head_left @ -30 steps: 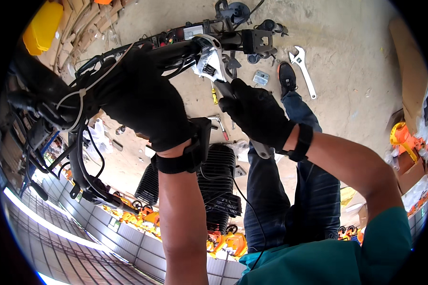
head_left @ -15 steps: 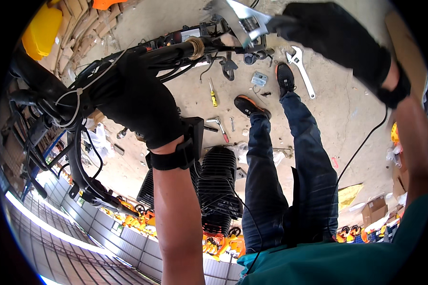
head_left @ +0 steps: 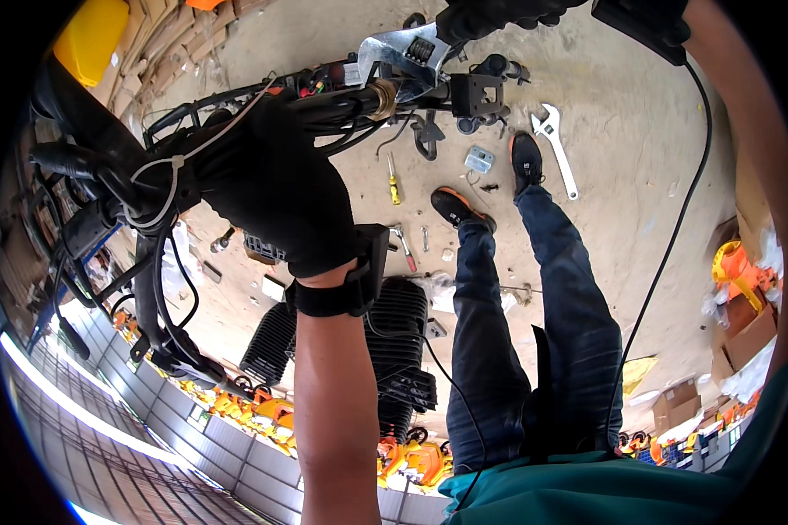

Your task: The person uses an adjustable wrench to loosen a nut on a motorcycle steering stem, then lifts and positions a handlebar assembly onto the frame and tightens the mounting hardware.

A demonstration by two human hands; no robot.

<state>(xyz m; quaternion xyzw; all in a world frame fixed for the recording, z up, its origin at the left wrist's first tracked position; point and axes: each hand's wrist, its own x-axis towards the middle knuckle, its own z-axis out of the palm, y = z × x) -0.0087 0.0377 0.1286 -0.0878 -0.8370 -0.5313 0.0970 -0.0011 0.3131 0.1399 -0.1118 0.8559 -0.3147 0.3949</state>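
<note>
My left hand (head_left: pixel 276 188), in a black glove with a wrist strap, is wrapped around a black frame tube with a cable bundle (head_left: pixel 263 96) at upper left. My right hand (head_left: pixel 499 13), also gloved, sits at the top edge and is closed on the handle of a silver adjustable wrench (head_left: pixel 403 54). The wrench jaw hangs just above a brass-coloured fitting (head_left: pixel 381 98) on the black tube. My legs in blue jeans and black shoes stand on the concrete floor below.
A second adjustable wrench (head_left: pixel 556 149), a yellow screwdriver (head_left: pixel 393 182), a small metal part (head_left: pixel 479 159) and other tools lie on the floor. A finned black engine (head_left: pixel 394 350) sits beneath my left arm. A yellow container (head_left: pixel 92 39) is at upper left; orange parts and cardboard boxes are at right.
My right hand has lifted away from the tube to the top of the view, carrying the silver wrench up and right. My left hand keeps its grip on the tube.
</note>
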